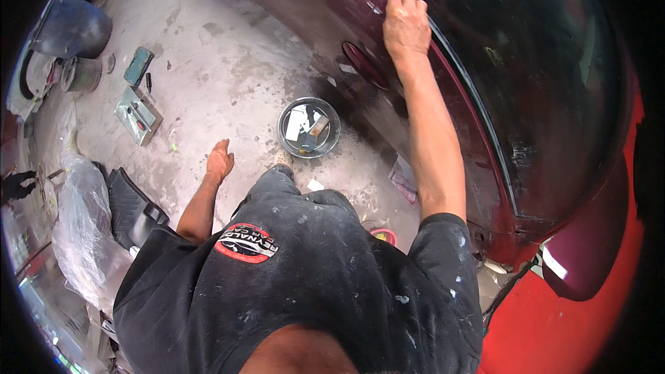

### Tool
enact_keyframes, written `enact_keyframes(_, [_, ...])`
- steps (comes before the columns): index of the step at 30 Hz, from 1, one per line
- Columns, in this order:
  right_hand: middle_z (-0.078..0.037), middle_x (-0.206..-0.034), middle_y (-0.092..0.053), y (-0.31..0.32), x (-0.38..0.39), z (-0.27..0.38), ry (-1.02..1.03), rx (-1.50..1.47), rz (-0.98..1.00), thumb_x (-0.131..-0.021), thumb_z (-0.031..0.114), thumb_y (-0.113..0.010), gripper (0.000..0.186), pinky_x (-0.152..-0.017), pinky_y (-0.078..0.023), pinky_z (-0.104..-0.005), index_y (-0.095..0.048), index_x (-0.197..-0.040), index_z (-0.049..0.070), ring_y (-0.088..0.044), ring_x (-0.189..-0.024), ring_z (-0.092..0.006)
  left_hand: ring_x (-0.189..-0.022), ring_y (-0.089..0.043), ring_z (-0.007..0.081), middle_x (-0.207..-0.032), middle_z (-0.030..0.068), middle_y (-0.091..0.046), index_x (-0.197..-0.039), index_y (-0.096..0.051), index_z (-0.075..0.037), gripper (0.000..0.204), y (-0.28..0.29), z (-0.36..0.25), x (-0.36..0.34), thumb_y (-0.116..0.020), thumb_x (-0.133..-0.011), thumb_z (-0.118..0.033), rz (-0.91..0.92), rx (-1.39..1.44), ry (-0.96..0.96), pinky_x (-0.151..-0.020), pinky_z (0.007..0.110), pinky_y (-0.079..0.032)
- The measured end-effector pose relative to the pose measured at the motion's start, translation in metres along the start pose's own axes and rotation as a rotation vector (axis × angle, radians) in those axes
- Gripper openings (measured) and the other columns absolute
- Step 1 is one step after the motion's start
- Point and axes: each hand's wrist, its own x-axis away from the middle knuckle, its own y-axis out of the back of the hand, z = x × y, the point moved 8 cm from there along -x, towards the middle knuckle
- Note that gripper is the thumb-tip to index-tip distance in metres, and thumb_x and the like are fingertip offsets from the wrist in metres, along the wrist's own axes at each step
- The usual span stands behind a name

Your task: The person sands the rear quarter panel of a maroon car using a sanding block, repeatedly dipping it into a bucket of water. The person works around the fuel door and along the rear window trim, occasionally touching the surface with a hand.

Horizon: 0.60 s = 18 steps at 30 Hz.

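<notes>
My right hand (407,28) reaches up to the maroon car door (460,107), at the black trim strip (478,118) along the bottom of the dark window (512,69). Its fingers are curled closed against that edge, and whatever they may hold is hidden. Lower down the door is a maroon door handle (365,64). My left hand (220,161) hangs at my left side over the concrete floor, touching nothing, its fingers stretched out. Between my hands, a round black basin (282,135) on the floor holds white sheets (296,122) and a brownish block (319,125).
At left are a dark bucket (75,26), a smaller tub (82,75), a teal box (138,66) and a metal tray (130,116) with small tools. Clear plastic sheeting (86,221) and a black mat (131,211) lie nearer. A red panel (554,332) fills the lower right.
</notes>
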Motion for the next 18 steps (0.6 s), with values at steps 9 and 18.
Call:
enact_keyframes(9, [-0.011,-0.101,-0.061,0.030,0.076,-0.054,-0.069,-0.037,0.059,-0.082,-0.001,-0.061,0.028,-0.079,-0.056,-0.0433,-0.069,-0.108,0.008,-0.061,-0.096,-0.0334,-0.131,-0.055,0.0399,-0.138,0.0284,-0.058,-0.136,-0.056,0.007,0.051,0.058,0.019,-0.002,-0.063,-0.089,-0.009,-0.160,0.214,0.074,-0.113,0.042,-0.043])
enact_keyframes(18, [-0.015,-0.101,-0.062,0.004,0.007,-0.003,0.018,-0.079,0.124,-0.087,0.004,-0.057,0.014,-0.081,-0.057,-0.0445,-0.067,-0.097,0.006,-0.062,-0.098,-0.0354,-0.129,-0.057,0.0390,-0.140,0.0263,-0.057,-0.136,-0.057,0.004,0.050,0.065,-0.019,-0.011,-0.063,-0.089,-0.011,-0.149,0.282,0.054,-0.111,0.042,-0.045])
